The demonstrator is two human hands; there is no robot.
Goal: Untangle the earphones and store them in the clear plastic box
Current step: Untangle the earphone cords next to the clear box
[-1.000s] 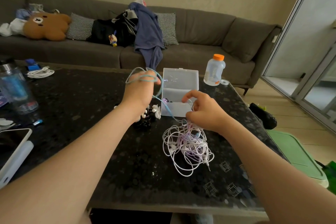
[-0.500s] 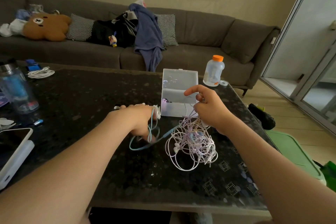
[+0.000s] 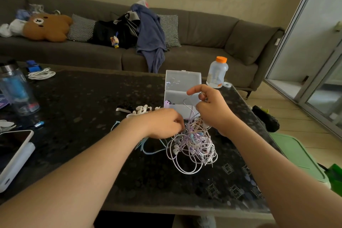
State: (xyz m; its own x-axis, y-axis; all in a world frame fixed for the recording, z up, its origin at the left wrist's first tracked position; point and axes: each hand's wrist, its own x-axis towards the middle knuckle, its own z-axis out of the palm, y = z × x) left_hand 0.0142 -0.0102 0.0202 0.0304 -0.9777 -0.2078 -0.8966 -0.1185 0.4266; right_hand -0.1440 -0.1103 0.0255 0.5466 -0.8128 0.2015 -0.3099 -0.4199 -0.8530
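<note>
A tangle of white and lilac earphone cables (image 3: 192, 148) lies on the dark table (image 3: 83, 102), just in front of the clear plastic box (image 3: 182, 87), whose lid stands open. A light blue cable (image 3: 148, 149) lies loose under my left forearm. My left hand (image 3: 161, 123) reaches into the left edge of the tangle, its fingers curled into the cables. My right hand (image 3: 211, 108) pinches a lilac strand and holds it up above the tangle, in front of the box. A purple and black earphone part shows inside the box.
White and black earphone pieces (image 3: 142, 110) lie left of the box. An orange-capped bottle (image 3: 217, 72) stands behind it. A phone (image 3: 13, 153), a drinking bottle (image 3: 17, 89) and a coiled white cable (image 3: 41, 74) are at the left. A sofa runs behind the table.
My left hand came down from above the table with the blue cable, laid it down and moved right into the tangle. My right hand rose slightly with the lilac strand.
</note>
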